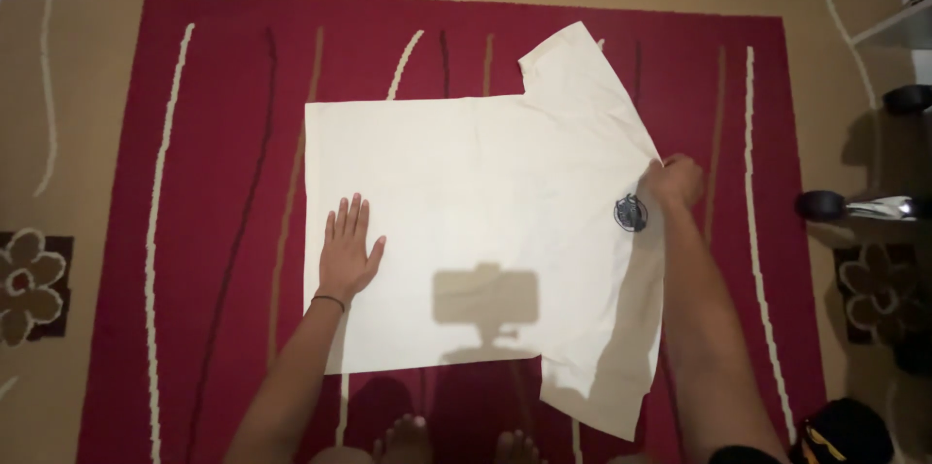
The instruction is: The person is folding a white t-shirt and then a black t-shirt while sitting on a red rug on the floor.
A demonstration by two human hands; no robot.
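A cream short-sleeved shirt [485, 202] lies spread flat on a red carpet [223, 134], its sleeves pointing to the far right and near right. A small dark round print [630, 214] sits near its right edge. My left hand [348, 248] rests flat and open on the left part of the shirt, fingers apart, a thin dark band on the wrist. My right hand [674, 181] is closed on the shirt's right edge, just beside the dark print. My bare toes [408, 435] show at the bottom edge.
The red carpet has pale and brown wavy stripes and a tan border with flower patterns [24, 284]. Dark furniture feet [823, 204] and a shelf [898, 29] stand at the right. A dark bundle [845, 433] lies at the bottom right.
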